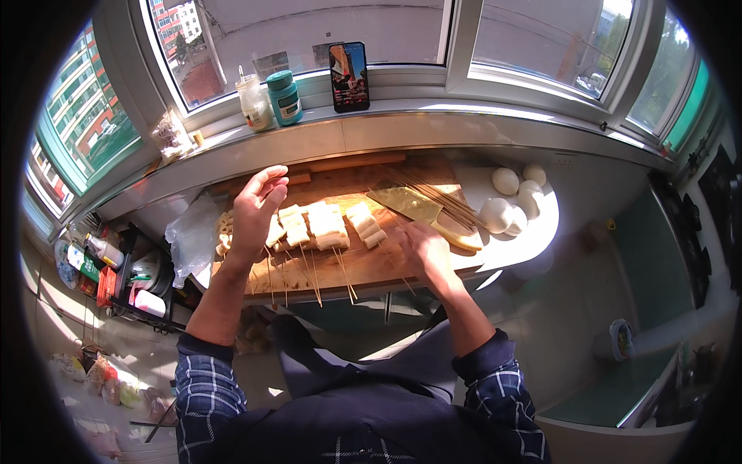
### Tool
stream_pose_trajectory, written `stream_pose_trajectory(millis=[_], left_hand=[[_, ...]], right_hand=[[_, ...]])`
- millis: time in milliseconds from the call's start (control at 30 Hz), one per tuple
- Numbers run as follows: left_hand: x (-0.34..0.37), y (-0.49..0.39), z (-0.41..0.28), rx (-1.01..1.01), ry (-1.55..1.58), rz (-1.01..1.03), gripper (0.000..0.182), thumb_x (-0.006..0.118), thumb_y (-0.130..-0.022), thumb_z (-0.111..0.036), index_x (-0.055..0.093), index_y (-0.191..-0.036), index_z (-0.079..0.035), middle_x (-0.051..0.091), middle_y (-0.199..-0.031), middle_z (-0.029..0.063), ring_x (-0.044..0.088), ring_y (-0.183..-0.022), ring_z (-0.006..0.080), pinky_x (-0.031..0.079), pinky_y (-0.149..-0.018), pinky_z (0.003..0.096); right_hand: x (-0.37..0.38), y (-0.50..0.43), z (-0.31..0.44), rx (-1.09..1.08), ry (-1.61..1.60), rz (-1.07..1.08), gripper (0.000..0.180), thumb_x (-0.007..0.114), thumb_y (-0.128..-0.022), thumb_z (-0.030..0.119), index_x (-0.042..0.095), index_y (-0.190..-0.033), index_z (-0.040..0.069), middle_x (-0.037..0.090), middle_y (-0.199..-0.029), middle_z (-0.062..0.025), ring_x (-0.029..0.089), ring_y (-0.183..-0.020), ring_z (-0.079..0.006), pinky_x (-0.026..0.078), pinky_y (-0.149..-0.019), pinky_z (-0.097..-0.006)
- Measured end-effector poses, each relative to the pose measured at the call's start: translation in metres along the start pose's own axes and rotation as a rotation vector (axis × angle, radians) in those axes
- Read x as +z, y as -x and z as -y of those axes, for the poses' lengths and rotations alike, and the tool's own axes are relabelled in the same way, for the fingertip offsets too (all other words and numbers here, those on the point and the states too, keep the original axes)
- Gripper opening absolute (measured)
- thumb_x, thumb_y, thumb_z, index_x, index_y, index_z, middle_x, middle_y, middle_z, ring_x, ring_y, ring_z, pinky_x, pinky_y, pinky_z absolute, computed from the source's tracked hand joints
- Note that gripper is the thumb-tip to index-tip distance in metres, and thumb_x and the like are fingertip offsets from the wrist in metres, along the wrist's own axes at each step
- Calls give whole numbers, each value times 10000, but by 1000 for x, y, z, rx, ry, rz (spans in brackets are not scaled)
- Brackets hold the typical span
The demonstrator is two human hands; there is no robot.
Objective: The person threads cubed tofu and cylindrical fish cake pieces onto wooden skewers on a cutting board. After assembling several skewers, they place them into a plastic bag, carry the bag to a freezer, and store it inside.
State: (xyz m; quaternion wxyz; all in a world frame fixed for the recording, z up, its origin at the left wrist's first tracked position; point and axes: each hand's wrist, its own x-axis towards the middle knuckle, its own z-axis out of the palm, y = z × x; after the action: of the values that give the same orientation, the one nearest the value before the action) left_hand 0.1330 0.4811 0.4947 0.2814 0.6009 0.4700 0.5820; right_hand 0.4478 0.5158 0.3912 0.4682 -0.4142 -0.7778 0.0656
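Observation:
Pale rolled pieces of food on thin wooden skewers [327,223] lie in rows across a wooden board [371,272], their bare ends towards me. My left hand [259,206] is raised over the left part of the board, fingers curled and apart, with nothing seen in it. Near the board's right part, my right hand [422,246] has its fingers closed around a thin wooden skewer [408,286], mostly hidden by the hand. A short row of rolls [366,225] lies just left of it. Beyond the right hand rest a broad-bladed cleaver [406,202] and a bundle of bare skewers [443,200].
Several round white items [505,181] sit on the white tabletop at right. A clear plastic bag [194,238] lies at the table's left end. A phone [349,78], a teal jar [284,98] and a glass jar [254,103] stand on the windowsill. A dark rack [165,296] stands at left.

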Motion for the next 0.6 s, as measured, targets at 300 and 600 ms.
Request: stream_pose_trajectory(millis=[300, 600], left_hand=[[-105, 107, 23, 124, -146, -566, 251, 627, -959, -76, 623, -1200, -6, 635, -1175, 50, 603, -1039, 131, 481, -877, 266], [-171, 204, 55, -68, -264, -819, 290, 573, -993, -102, 576, -1265, -2, 646, -1196, 66, 617, -1044, 132, 471, -886, 260]], right_hand=[[-36, -92, -130, 306, 335, 392, 428, 604, -852, 185, 601, -1250, 27, 664, -1158, -225, 618, -1106, -393, 489, -951, -476], [-41, -75, -148, 218, 381, 679, 725, 732, -703, 390, 581, -1312, 27, 551, -1318, -220, 515, -1242, -386, 453, -1043, -428]])
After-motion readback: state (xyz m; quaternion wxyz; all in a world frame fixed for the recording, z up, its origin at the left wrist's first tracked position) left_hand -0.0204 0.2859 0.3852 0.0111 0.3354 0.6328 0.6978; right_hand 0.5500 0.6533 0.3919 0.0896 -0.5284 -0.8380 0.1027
